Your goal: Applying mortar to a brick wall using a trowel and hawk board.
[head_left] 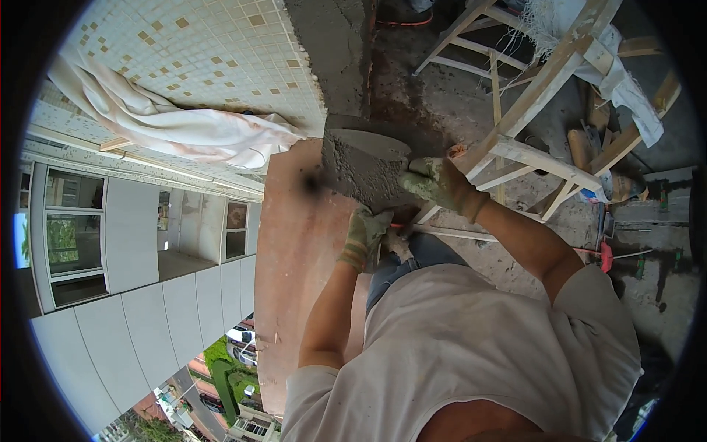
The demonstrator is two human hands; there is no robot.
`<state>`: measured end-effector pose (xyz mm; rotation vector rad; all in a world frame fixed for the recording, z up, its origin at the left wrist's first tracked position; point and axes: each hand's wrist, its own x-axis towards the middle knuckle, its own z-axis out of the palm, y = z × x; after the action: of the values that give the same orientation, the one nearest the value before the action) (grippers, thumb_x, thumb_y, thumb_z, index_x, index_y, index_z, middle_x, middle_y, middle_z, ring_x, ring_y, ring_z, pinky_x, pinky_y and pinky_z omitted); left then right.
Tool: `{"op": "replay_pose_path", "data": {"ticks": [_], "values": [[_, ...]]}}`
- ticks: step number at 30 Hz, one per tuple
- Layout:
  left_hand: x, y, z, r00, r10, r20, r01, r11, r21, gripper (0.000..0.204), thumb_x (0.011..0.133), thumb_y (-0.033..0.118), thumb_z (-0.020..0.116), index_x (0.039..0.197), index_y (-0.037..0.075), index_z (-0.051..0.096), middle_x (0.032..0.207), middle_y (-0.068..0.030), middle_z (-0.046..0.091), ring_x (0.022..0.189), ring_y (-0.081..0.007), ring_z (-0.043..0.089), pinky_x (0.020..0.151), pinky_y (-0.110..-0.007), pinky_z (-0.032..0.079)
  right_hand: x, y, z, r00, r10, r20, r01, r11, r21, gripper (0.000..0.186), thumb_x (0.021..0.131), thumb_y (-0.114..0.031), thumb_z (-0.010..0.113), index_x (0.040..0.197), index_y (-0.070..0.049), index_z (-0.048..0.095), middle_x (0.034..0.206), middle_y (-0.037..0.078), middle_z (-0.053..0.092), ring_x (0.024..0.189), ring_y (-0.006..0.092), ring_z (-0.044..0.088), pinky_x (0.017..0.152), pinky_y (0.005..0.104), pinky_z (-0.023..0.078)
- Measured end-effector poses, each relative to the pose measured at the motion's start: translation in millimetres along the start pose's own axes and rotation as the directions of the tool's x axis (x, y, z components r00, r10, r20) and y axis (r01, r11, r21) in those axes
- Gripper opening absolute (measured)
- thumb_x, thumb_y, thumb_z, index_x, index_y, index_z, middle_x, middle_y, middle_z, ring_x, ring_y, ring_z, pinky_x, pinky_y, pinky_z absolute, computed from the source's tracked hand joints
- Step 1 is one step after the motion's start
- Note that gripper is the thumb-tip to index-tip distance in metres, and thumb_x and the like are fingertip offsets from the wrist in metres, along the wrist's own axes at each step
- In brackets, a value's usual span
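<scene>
Near: person in white shirt, both hands gloved, mortar-smeared. Left hand low at the base of a grey concrete block, fingers curled against its lower edge; grip partly hidden, cannot tell if closed on anything. Right hand pressed flat against the block's right side. Block sits at the end of a reddish-brown ledge, top face smooth, sides rough. Right of it, a white wooden ladder frame over a mortar-stained floor. Beyond: tiled wall, pale cloth draped over its edge. Far left, building facades and street below.
</scene>
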<state>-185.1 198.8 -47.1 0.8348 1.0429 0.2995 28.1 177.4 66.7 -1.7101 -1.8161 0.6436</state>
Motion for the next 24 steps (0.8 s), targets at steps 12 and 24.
{"op": "replay_pose_path", "data": {"ticks": [12, 24], "values": [[13.7, -2.9, -53.5, 0.614, 0.75, 0.247, -0.535, 0.165, 0.828, 0.022, 0.081, 0.023, 0.065, 0.089, 0.002, 0.068, 0.07, -0.0082, 0.065, 0.061, -0.0146, 0.065, 0.05, -0.033, 0.051, 4.6, -8.7, -29.8, 0.975, -0.154, -0.162, 0.119, 0.971, -0.206, 0.022, 0.085, -0.021, 0.069, 0.101, -0.005, 0.069, 0.081, 0.013, 0.068, 0.068, 0.0311, 0.064, 0.061, 0.0373, 0.051], [7.9, 45.8, -52.8, 0.994, 0.11, 0.017, -0.111, 0.98, 0.164, 0.014, 0.084, 0.021, 0.065, 0.09, 0.009, 0.069, 0.069, -0.0059, 0.065, 0.058, -0.0216, 0.061, 0.05, -0.034, 0.048, 2.5, 21.1, -39.8, 0.998, -0.068, -0.002, 0.057, 0.863, -0.502, 0.026, 0.087, -0.03, 0.065, 0.102, -0.009, 0.067, 0.077, 0.014, 0.067, 0.068, 0.0359, 0.064, 0.068, 0.0445, 0.053]]}}
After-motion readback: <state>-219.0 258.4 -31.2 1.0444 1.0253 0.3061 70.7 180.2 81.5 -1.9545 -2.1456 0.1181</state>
